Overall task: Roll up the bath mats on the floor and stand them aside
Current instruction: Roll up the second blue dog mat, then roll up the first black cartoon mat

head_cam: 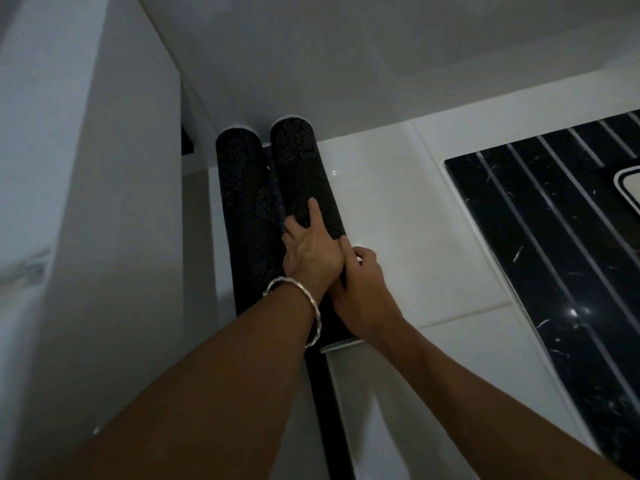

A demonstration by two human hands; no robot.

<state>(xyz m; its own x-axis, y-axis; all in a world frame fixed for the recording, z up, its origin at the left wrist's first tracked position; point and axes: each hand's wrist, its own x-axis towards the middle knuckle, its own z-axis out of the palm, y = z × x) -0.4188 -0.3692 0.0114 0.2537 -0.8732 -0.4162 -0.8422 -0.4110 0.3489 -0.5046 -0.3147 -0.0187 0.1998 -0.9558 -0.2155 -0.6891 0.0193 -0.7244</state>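
Two dark rolled bath mats with a dotted backing lie side by side on the pale floor, their far ends against the white wall. The left roll (242,202) lies untouched. My left hand (311,252), with a silver bracelet on the wrist, rests on top of the right roll (301,168); its index finger is stretched along the roll and the other fingers dip into the gap between the rolls. My right hand (360,289) is at that roll's right side, fingers curled against its edge. A white stitched hem (341,344) shows at the near end.
A white wall or panel (104,202) closes the left side right beside the rolls. A black marble floor panel with pale stripes (554,237) lies to the right. Glossy pale tiles (398,188) run between them. A dark floor strip (327,410) runs toward me.
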